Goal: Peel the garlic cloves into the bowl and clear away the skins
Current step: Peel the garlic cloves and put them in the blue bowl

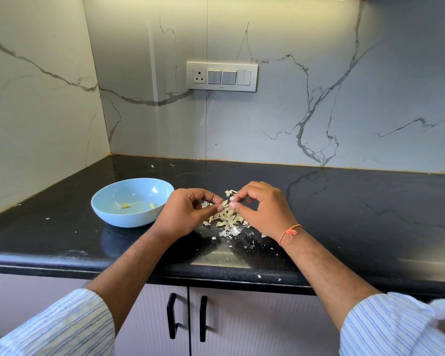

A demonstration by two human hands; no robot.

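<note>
- The left hand (188, 211) is being held over the black countertop (344, 214), just right of the bowl; thumb and forefinger are being pinched together, but whether a piece is being held between them cannot be told.
- The right hand (262, 209) is being held opposite, its fingertips (233, 199) being pinched on a small white scrap of skin (231, 198).
- A pile of garlic skins (226, 217) is lying on the countertop beneath and between both hands, with loose flakes scattered toward the front edge.
- A light blue bowl (108, 209) is standing on the countertop left of the pile; a few pale garlic pieces (126, 206) are lying inside it.
- An orange thread (289, 233) is being worn on the right wrist.
</note>
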